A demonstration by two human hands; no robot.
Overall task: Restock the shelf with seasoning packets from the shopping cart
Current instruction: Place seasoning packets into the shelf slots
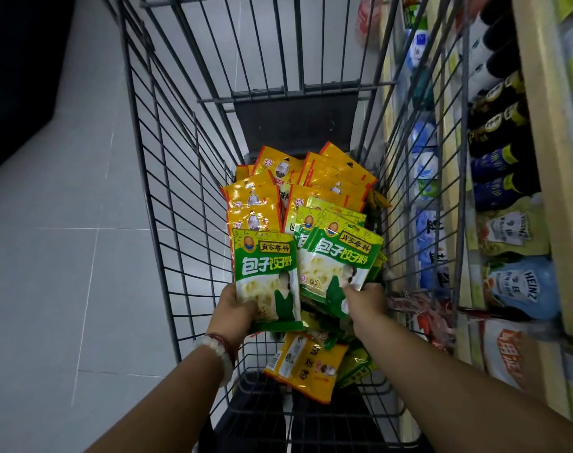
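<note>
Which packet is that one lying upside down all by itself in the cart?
Look inside the wire shopping cart, below the two hands holding green packets. The yellow packet lies alone at the near end, its writing upside down, unlike the upright orange ones.

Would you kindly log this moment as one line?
left hand: holds green packet | right hand: grips green packets | cart: packets remain

Cart open on top; wire walls hem sides; shelf close on rt.
</note>
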